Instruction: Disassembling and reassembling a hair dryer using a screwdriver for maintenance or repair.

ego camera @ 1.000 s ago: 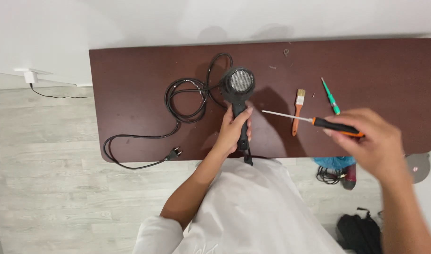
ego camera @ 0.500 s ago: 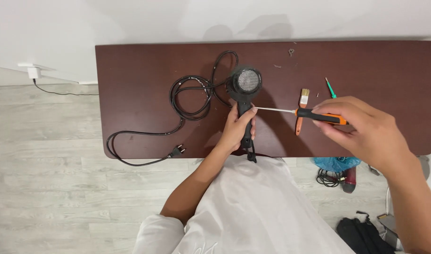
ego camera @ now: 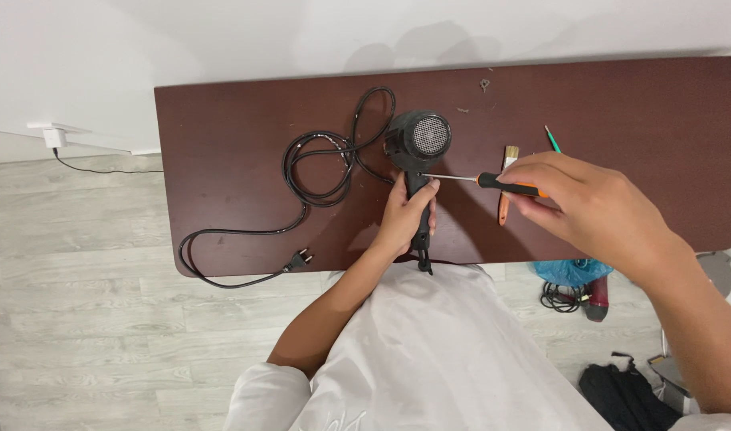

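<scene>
We see the left hand wrapped around the handle of a black hair dryer, fingers curled over the grip and thumb lying along its side, pinning it flat on the dark brown table. The right hand is closed on the orange-and-black handle of a screwdriver, held almost level, its thin metal shaft running leftward so that the tip meets the dryer just where the handle joins the round body.

The hair dryer lies near the middle of the table, close to the front edge, with its handle pointing toward us and its end reaching the table's edge. Its body is matte black and rounded, and the circular rear grille faces up, showing a fine pale mesh. A short black stub of strain relief sticks out past the handle's end. Its black power cord leaves the body, loops several times on the tabletop to the left, then trails over the front left corner, ending in a two-pin plug lying at the table's edge.

Just beside the right hand, a small paintbrush with an orange handle and pale bristles lies upright on the table, partly behind the screwdriver. A slim green-handled tool rests a little farther back.
</scene>
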